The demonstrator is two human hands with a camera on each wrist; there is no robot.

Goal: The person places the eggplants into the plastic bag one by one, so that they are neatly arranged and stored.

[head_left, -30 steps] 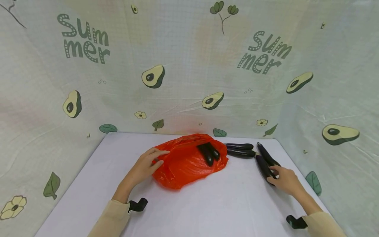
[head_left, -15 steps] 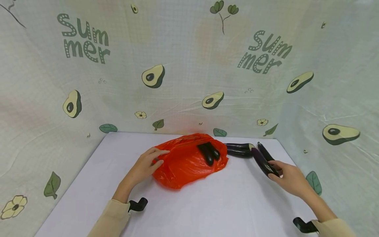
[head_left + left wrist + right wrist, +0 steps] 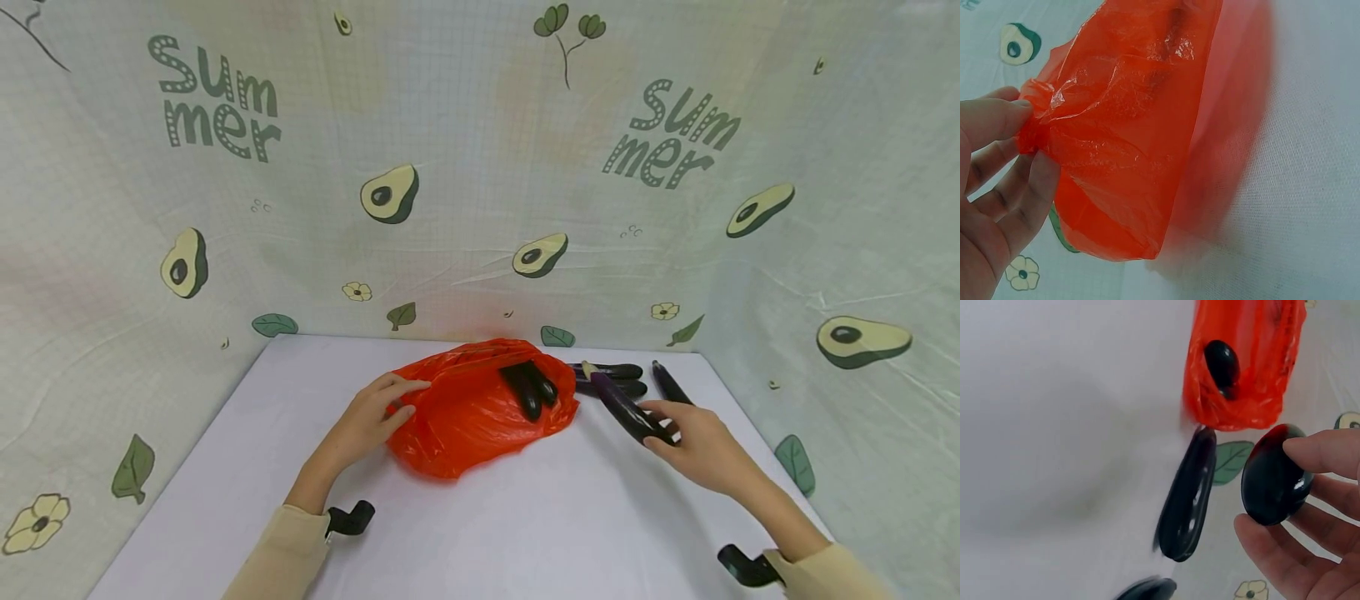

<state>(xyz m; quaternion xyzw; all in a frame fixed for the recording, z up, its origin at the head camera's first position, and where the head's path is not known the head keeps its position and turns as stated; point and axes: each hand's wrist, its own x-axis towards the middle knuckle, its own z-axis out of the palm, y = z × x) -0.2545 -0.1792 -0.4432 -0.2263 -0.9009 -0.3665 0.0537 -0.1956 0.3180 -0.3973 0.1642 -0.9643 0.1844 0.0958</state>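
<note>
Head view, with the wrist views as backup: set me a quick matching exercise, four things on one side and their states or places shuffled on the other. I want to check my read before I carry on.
Things:
1. left grip
2. red bag
3. right grip
4. table

States or places:
A. holding a single eggplant off the surface
B. pale, with the bag lying on it
C. pinching gathered plastic
D. two dark eggplants showing in its opening

Pairs: 1-C, 2-D, 3-A, 4-B
</note>
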